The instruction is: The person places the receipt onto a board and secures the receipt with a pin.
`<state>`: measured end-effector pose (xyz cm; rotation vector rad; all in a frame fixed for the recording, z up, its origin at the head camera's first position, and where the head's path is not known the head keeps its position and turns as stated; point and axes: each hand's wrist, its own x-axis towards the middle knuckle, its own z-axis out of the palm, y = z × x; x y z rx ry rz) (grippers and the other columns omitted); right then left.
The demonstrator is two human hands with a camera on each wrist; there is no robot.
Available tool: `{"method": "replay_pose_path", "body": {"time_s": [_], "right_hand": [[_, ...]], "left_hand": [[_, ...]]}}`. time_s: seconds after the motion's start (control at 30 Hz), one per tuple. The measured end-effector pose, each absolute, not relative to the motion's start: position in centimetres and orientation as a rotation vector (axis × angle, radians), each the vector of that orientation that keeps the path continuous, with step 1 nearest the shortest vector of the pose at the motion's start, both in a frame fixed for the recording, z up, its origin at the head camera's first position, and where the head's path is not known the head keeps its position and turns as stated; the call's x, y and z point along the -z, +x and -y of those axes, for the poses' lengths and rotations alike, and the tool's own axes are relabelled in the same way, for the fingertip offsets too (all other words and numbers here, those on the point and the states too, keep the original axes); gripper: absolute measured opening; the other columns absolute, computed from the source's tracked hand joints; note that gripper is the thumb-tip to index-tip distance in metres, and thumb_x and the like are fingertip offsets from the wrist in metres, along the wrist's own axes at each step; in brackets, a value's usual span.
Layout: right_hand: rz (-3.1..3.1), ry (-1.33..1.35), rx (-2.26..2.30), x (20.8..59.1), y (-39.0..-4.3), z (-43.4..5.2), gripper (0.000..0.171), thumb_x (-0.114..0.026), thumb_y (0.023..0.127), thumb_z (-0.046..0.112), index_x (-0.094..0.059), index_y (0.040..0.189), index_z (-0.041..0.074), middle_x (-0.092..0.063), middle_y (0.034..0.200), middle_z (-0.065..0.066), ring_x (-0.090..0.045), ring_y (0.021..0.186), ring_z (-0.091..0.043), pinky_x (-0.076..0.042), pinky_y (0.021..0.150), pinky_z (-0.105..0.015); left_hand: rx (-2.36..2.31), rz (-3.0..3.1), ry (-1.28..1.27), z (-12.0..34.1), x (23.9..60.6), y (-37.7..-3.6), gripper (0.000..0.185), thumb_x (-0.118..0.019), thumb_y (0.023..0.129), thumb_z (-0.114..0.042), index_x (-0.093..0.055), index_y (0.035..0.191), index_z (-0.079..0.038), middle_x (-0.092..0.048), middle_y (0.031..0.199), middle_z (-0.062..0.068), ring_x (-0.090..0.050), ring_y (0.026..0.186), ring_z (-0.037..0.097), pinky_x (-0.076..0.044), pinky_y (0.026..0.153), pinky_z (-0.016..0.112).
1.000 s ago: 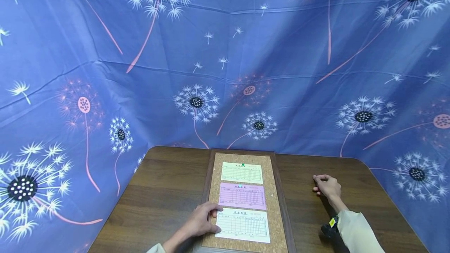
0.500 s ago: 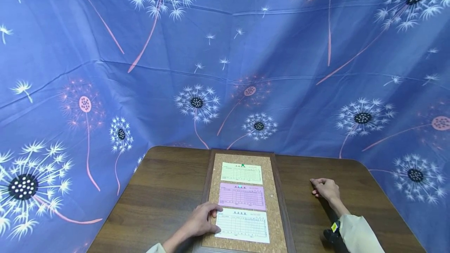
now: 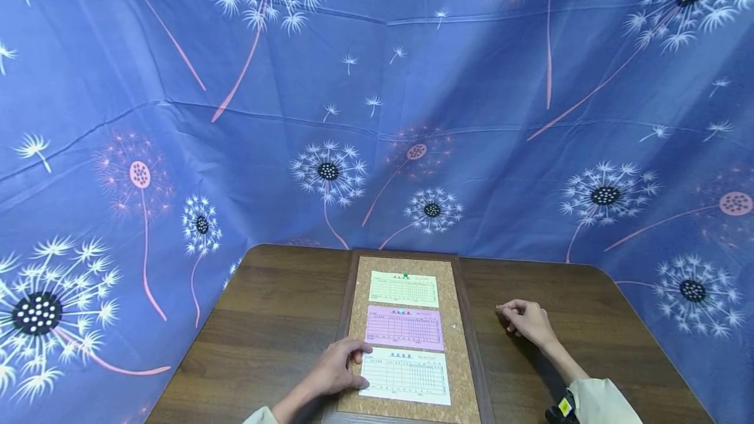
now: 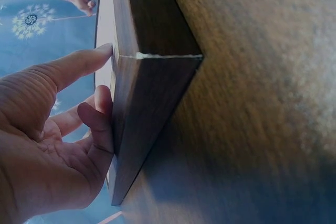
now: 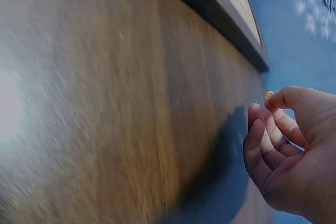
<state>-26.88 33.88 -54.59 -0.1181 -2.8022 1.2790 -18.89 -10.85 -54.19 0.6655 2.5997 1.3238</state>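
Note:
A white printed slip (image 3: 406,376) lies on the lower part of the cork board (image 3: 462,378). My left hand (image 3: 340,366) presses the slip's left edge with thumb and forefinger spread apart. In the left wrist view the other fingers bend loosely beside the board's wooden frame (image 4: 144,103). Above the white slip are a purple slip (image 3: 404,329) with a teal pin (image 3: 401,311) and a pale green slip (image 3: 403,288) with a green pin (image 3: 405,275). Right of the board, my right hand (image 3: 529,320) pinches a small orange pushpin (image 5: 269,95) between thumb and forefinger, over the tabletop.
The board rests on a dark brown wooden table (image 3: 271,306). Behind the table and at both sides hangs a blue dandelion-print cloth (image 3: 377,116). A black wrist strap (image 3: 562,411) with a yellow label sits by the right sleeve (image 3: 607,401).
My right hand has moved left toward the board, with the pushpin showing at its fingertips. The left hand stays on the white slip, which has not shifted on the board.

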Motion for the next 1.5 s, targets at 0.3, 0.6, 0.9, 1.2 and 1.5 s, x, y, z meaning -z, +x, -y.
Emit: {"method": "replay_pose_path", "body": {"time_s": [0.3,0.6,0.9,1.2,1.5], "right_hand": [[2.778,0.108,-1.335,53.5,-25.7,-29.9,0.016,-0.069,0.097,0.020,-0.075,0.096,0.005,-0.069,0.067,-0.009,-0.060,0.053,-0.009,-0.051,0.050,-0.024],[2.800,0.483,-1.450,52.4,-24.1,-25.7,0.015,-0.068,0.097,0.016,-0.074,0.093,0.003,-0.070,0.070,-0.010,-0.060,0.054,-0.007,-0.050,0.047,-0.023],[2.744,0.897,-1.410,53.1,-22.5,-22.6,0.010,-0.069,0.090,0.003,-0.075,0.083,0.008,-0.065,0.068,0.004,-0.053,0.054,0.005,-0.046,0.046,-0.017],[2.661,1.035,-1.398,54.1,-21.5,-20.4,0.011,-0.072,0.089,0.002,-0.075,0.081,0.009,-0.065,0.068,0.005,-0.048,0.057,0.011,-0.043,0.046,-0.013],[2.726,1.024,-1.420,54.8,-21.0,-18.7,0.011,-0.074,0.092,0.015,-0.074,0.081,0.013,-0.063,0.065,0.008,-0.046,0.055,0.010,-0.040,0.047,-0.011]], "left_hand": [[-1.296,-2.626,0.643,11.0,54.2,-18.8,0.052,-0.090,0.065,-0.006,-0.071,0.113,-0.004,-0.057,0.086,0.000,-0.043,0.067,-0.001,-0.037,0.063,0.017],[-1.284,-2.651,0.675,11.0,54.2,-18.9,0.050,-0.091,0.065,-0.007,-0.071,0.111,-0.003,-0.056,0.084,-0.001,-0.042,0.068,-0.002,-0.037,0.063,0.017],[-1.286,-2.640,0.683,10.9,54.4,-19.0,0.050,-0.091,0.065,-0.007,-0.071,0.111,-0.003,-0.057,0.085,0.000,-0.042,0.066,-0.002,-0.037,0.062,0.016],[-1.286,-2.644,0.690,10.8,54.2,-18.9,0.050,-0.092,0.065,-0.007,-0.071,0.110,-0.004,-0.057,0.084,0.000,-0.042,0.067,-0.002,-0.037,0.062,0.016],[-1.310,-2.638,0.689,10.8,54.2,-19.0,0.051,-0.093,0.064,-0.005,-0.071,0.109,-0.003,-0.058,0.085,0.002,-0.043,0.067,-0.001,-0.036,0.061,0.016]]}}
